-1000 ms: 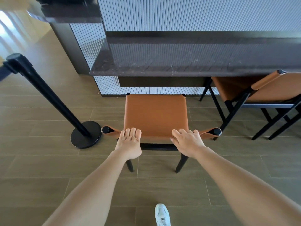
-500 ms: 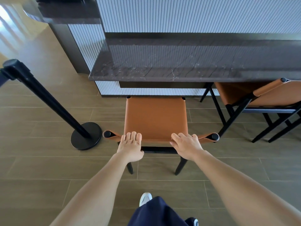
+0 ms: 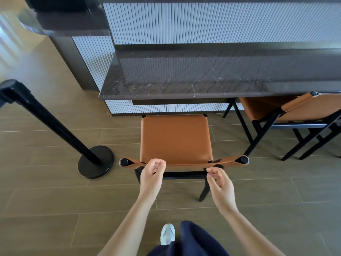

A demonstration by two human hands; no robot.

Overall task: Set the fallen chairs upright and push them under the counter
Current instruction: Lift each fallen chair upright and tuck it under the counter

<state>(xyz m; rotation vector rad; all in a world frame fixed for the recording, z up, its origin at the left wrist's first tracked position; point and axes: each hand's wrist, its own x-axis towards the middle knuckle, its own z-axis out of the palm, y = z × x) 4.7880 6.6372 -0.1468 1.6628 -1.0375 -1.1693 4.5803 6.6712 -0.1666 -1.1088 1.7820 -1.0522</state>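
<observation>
Contact had just ended: both palms, flat on the backrest half a second earlier, had come off it. The left hand and right hand hung close behind it, fingers curled in, gripping nothing. The chair stood upright, nudged closer, its seat front at the foot of the desk. This one looked nearly tucked in; a second chair stood to the right.

upright tan chair stands before the dark counter.

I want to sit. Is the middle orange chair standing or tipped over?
Upright: the chair has its seat facing up, legs on the floor.
</observation>
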